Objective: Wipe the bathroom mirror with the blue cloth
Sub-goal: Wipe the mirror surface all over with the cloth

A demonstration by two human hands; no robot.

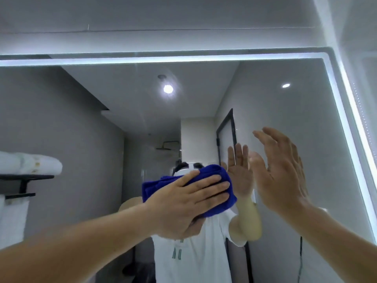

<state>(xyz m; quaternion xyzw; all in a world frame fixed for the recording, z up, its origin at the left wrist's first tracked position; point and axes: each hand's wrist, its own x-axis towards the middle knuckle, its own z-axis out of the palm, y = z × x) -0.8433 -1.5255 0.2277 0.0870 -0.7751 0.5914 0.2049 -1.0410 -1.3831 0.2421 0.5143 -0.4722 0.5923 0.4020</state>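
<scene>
Grey bathroom walls and a white ceiling surround the large rectangular wall mirror, which has a bright white light strip along its top and right edges.

On the glass, near the middle of its lower part, the left hand lies flat with the fingers stretched and close together, and it presses the folded deep-blue terry cloth against the mirror. This cloth shows above and to the right of the fingers, and it covers the reflected head of the person. The right hand is raised beside it, nearer the right edge of the mirror, open with the fingers spread a little and holding nothing; whether its palm touches the glass I cannot tell, because this hand is blurred. Its reflection appears between the two hands.

Farther out, the mirror reflects a white T-shirt, a black-framed glass door, two round ceiling lamps, and at the left edge a black metal shelf with folded white towels on it.
</scene>
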